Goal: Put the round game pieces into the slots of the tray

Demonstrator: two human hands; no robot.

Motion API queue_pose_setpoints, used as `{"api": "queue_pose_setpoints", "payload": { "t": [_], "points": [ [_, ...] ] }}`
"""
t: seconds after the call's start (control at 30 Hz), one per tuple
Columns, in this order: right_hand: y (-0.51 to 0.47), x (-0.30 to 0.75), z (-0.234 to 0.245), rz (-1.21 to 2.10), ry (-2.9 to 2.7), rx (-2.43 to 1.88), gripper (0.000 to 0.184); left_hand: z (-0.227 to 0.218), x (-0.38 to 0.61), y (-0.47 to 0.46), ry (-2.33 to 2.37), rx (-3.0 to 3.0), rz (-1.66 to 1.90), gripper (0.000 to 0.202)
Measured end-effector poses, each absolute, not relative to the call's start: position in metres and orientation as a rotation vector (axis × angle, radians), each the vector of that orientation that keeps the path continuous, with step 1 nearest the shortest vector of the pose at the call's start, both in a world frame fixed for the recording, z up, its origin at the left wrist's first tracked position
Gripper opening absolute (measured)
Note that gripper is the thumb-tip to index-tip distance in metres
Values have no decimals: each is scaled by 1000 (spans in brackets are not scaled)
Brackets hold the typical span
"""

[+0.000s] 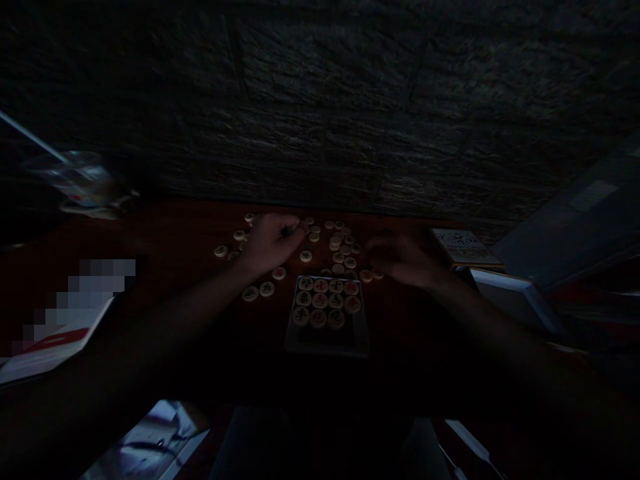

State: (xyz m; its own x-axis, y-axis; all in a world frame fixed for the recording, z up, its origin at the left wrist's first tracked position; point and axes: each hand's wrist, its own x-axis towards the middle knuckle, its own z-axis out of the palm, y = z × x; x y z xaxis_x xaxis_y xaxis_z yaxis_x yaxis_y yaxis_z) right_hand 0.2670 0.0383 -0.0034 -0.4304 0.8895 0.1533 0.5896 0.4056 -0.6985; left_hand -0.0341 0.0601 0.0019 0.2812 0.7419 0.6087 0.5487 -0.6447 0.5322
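My left hand (275, 241) is over the left side of the scattered xiangqi pieces (306, 256), its thumb and fingers curled together; whether a piece is between them is hidden. To the right of the heap, my right hand (400, 259) hovers with loosely bent fingers apart, close to a red-marked piece (367, 275). Between my forearms lies a shallow square box (360, 337) holding several round pieces with red and black characters, in rows. Its front row reaches a piece (336, 318) with a bare dark space beside it.
At the right lie a decorated lid or flat box (465, 247) and a pale-edged open tray (515, 293). A clear plastic cup with a straw (83, 177) stands far left. A stone-block wall (325, 133) closes off the table's back edge. The light is dim.
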Motion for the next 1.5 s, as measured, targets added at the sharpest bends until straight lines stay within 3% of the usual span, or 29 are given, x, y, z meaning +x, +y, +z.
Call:
{"api": "queue_pose_setpoints", "payload": {
  "t": [0.17, 0.43, 0.83, 1.03, 1.17, 1.5],
  "points": [
    [34, 272, 15, 1159, -2212, -1179, 27, 1, -33, 62, 1215, 2339, 1292, 42],
    [37, 277, 5, 1202, -2287, -1149, 29, 3, -32, 59, 1235, 2332, 1264, 43],
    [34, 271, 8, 1280, -1888, -1213, 28, 1, -34, 62, 1215, 2336, 1275, 41],
    [29, 257, 9, 1042, -1717, -1158, 43, 1, -33, 62, 1208, 2323, 1266, 42],
    [20, 245, 10, 1019, -1662, -1110, 41, 2, -27, 56, 1136, 2245, 1258, 42],
    [7, 224, 3, 1221, -1499, -1006, 32, 2, -3, 34, 806, 2024, 1049, 17]
  ]
}}
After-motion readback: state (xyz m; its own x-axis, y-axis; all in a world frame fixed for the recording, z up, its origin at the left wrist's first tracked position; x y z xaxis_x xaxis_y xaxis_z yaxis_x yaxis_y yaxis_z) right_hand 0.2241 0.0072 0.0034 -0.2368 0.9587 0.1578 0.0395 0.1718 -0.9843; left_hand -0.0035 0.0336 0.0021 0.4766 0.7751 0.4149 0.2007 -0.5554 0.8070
